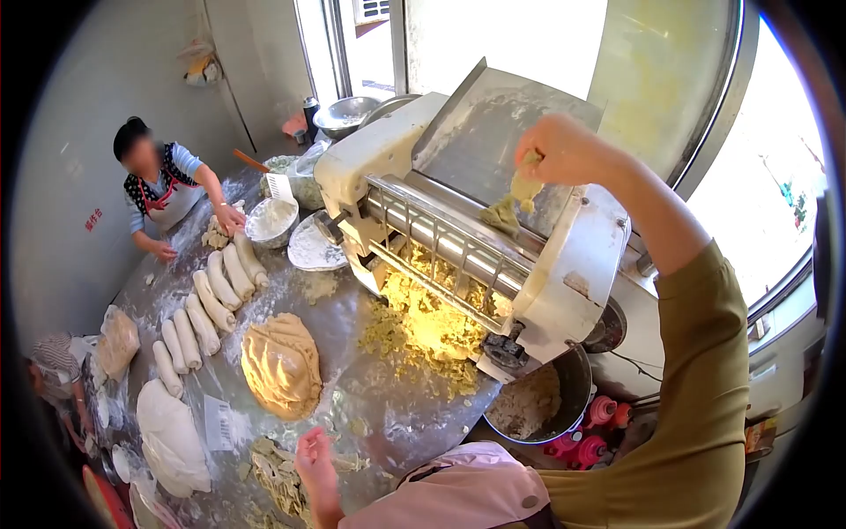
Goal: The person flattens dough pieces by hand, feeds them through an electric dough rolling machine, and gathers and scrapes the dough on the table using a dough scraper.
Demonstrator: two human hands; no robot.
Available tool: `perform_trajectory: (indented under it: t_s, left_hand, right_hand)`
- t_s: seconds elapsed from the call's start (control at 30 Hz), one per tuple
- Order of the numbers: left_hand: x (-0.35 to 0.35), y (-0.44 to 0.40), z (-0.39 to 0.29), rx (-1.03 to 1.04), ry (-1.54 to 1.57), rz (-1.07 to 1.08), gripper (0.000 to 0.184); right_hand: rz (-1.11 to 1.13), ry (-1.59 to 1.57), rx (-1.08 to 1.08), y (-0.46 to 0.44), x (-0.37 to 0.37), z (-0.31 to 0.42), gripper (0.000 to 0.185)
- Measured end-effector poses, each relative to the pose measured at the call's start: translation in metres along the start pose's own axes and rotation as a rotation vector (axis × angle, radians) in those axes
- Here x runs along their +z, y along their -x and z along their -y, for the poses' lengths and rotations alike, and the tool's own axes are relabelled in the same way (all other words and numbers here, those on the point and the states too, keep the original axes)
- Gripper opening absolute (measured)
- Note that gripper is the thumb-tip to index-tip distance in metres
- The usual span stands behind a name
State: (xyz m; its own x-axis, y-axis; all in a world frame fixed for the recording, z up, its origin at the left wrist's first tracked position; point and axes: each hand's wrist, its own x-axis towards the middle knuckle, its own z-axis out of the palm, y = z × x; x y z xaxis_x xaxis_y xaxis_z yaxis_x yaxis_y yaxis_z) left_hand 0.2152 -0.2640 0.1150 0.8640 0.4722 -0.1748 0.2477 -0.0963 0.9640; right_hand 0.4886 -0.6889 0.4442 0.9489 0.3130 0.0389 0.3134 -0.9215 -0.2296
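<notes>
My right hand [553,152] is raised over the sheeting machine [577,286], closed on a piece of yellowish dough [526,189] that hangs down. Another dough piece [501,216] lies by the metal rollers [449,238] just below. Crumbly yellow dough [432,322] is heaped under and in front of the rollers. My left hand [315,458] hovers above the metal table near the front, fingers curled, beside a greenish dough heap [280,476]; whether it holds anything is not clear. Behind it sits a large smooth yellow dough mound [282,366].
Several white dough rolls [204,324] and a white dough slab [172,438] lie on the left. A co-worker [163,181] reaches to the rolls; another person [57,379] is at far left. Flour bowls [271,222] stand behind, a large pot [577,397] below the machine.
</notes>
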Motion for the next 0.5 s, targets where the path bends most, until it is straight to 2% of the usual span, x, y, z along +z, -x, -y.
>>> perform_trajectory:
  t_s: [0.07, 0.17, 0.5]
  left_hand:
    - [-0.005, -0.005, 0.003, -0.044, 0.044, -0.041, 0.019]
    - [-0.004, -0.009, 0.0, -0.057, 0.042, -0.078, 0.018]
    - [0.004, 0.001, -0.005, -0.004, 0.042, -0.015, 0.016]
  right_hand:
    - [-0.056, -0.022, -0.212, -0.008, 0.023, -0.015, 0.02]
    - [-0.095, 0.123, -0.231, -0.017, 0.038, 0.002, 0.017]
    - [-0.032, 0.218, -0.13, -0.023, 0.048, 0.013, 0.015]
